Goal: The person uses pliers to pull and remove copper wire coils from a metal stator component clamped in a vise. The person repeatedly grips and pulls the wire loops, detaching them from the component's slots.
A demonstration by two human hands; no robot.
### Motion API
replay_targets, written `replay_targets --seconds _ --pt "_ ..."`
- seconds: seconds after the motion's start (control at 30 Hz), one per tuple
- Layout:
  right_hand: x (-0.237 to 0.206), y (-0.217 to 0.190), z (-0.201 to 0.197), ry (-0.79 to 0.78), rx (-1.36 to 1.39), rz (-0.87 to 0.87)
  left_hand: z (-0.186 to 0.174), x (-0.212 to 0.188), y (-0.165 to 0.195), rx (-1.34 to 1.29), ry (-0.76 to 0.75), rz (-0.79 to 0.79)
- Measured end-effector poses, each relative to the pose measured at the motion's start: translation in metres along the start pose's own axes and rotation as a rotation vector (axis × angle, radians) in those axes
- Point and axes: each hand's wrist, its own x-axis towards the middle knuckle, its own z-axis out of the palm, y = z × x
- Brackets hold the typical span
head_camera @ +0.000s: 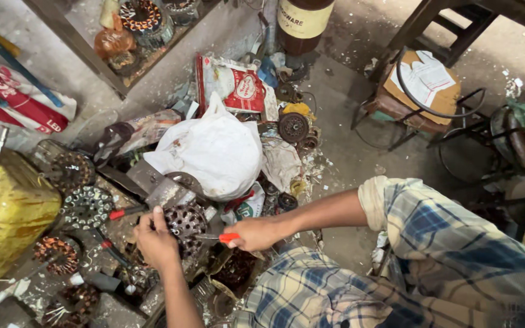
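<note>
A white bag (214,152) bulges at centre frame, a yellow can (7,218) at far left. Below the bag lies a perforated motor cover (185,223). The left hand (156,243) rests closed on the cover's left edge; the right hand (255,234) grips a red-handled screwdriver (217,238) against it.

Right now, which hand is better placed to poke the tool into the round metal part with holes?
Probably the right hand: it grips the red-handled screwdriver, whose tip points at the round perforated metal motor part. The left hand rests on that part, steadying it.
</note>
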Motion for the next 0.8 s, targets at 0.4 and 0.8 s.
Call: replay_targets --seconds 0.4,0.8 --pt "0.002 0.006 -0.008 -0.21 0.622 0.237 0.007 0.019 -0.01 -0.001 -0.091 0.085" --pt "-0.009 -0.013 0.002 0.015 -0.096 0.274 0.007 0.01 -0.015 -0.174 -0.06 0.139"
